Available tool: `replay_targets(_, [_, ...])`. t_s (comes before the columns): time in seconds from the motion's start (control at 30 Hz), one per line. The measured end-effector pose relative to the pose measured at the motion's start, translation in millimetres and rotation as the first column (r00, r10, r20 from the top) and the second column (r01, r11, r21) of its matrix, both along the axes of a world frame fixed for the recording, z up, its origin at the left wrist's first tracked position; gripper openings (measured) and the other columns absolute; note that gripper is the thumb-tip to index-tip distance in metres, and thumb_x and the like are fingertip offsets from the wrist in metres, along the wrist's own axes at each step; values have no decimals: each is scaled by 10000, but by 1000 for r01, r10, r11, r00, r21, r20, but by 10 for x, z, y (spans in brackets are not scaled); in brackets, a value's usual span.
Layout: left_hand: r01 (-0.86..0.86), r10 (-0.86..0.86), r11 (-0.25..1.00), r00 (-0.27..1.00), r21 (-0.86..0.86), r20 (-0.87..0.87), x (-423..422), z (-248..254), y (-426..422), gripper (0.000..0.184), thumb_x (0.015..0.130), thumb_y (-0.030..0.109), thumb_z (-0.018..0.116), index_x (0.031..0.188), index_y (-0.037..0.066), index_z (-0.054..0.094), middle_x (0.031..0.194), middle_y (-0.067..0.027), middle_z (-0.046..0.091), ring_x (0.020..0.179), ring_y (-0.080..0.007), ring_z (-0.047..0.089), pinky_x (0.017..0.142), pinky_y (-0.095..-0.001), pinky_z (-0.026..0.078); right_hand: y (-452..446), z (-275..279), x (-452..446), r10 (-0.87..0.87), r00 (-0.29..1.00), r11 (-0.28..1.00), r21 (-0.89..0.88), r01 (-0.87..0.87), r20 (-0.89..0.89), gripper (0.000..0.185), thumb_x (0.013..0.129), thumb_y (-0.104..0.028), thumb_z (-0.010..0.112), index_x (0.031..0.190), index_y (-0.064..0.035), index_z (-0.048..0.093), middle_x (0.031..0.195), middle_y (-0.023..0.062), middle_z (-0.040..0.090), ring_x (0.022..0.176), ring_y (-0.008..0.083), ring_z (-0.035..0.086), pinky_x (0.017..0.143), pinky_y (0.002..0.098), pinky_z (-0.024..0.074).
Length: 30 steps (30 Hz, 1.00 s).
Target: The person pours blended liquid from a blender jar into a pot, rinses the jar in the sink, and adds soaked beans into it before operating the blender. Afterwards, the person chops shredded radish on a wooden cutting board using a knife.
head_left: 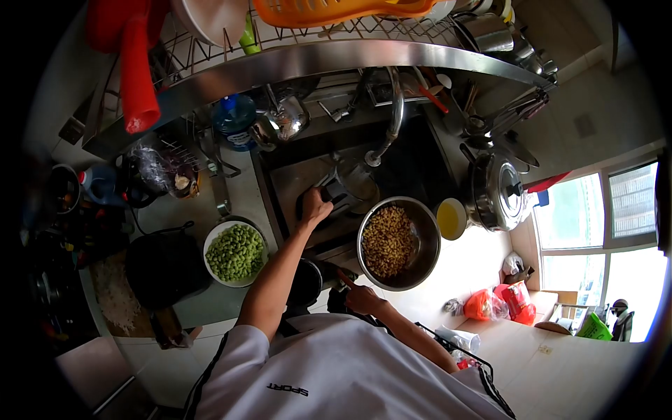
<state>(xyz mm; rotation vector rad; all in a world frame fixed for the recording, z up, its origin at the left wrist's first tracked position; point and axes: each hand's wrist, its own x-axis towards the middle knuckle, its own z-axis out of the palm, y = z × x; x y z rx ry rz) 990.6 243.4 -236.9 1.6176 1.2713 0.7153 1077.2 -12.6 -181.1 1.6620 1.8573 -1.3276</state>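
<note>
We see the left hand curled round the dark handle of a shiny, see-through-looking vessel, which is inside the sink, below the faucet. The right hand is near the sink's front edge with its index finger stretched out; we cannot tell whether its other fingers hold anything. We judge the vessel stiff and moderately light, heavier with water in it, slippery when wet, and perhaps fragile if its wall is glass; the handle looks our surest hold, with a palm under the base for support. Just to the right of it, a steel bowl carries tan, bean-like pieces; to the left, a white bowl of green beans rests on the desk. Farther out we find a lidded pot, a wire rack above the sink with an orange basket, and bright windows on the right, leaving the sink rather dim.
</note>
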Motion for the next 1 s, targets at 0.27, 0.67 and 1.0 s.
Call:
replay_targets(0.27, [21,-21,1000,1000,7,-9,-8,-38,23,139,636,33,578,755,-31,612,627,-191,579,584,-367,560,562,-446,423,59,15,-51,143,988,960,252,-123,-64,214,873,-190,577,970,-15,653,1233,221,538,812,338,667,697,444,548])
replay_targets(0.67, [-8,10,994,1000,108,-16,-39,-30,-11,146,668,38,580,796,-18,622,681,-221,597,664,-395,584,596,-457,440,1397,1239,1573,-587,338,455,45,889,-735,698,969,-609,243,1128,-32,602,629,-39,389,512,53,343,434,205,277])
replay_targets(1.0, [32,-31,999,997,-12,74,-109,27,-14,315,595,32,535,890,-15,637,770,-247,633,795,-416,621,696,-432,472,3088,316,2382,-411,734,680,353,642,-541,447,969,-377,411,1043,-11,654,631,80,547,580,211,538,557,314,447])
